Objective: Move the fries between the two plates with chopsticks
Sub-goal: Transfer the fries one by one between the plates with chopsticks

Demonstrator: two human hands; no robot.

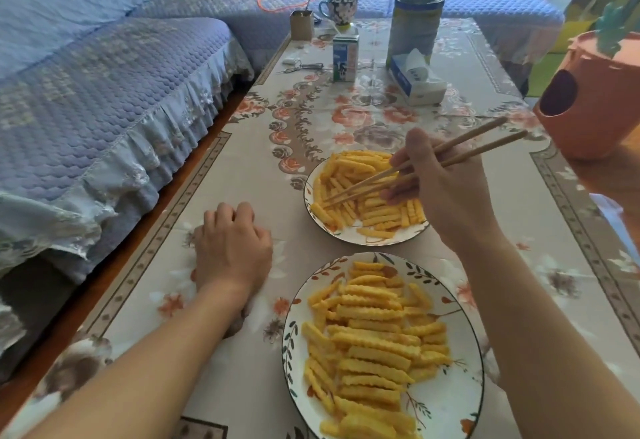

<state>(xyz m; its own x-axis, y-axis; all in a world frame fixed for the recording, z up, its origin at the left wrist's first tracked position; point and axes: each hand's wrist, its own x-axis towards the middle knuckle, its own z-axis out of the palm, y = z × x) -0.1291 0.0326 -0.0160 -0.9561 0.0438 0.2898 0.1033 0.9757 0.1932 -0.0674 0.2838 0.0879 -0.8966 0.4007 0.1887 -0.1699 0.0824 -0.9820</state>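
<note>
Two chopsticks (412, 172) lie nearly parallel in the right hand (440, 189), long axes running from upper right down to lower left, tips down among the fries (367, 196) on the far plate (346, 236). The right hand's fingers curl around the pair at mid-length. There are two plates: the far plate holds a loose heap of crinkle-cut fries, too many to count, and the near plate (446, 400), just toward the person from it, carries a second heap (374, 345), most of them lying crosswise. Left of the far plate, the left hand (232, 248) rests knuckles-up on the tabletop (214, 369), fingers loosely curled, holding nothing. Beyond the far plate stand one milk carton (345, 59), one tissue box (417, 78), one tall can (415, 24) and one mug (339, 9).
</note>
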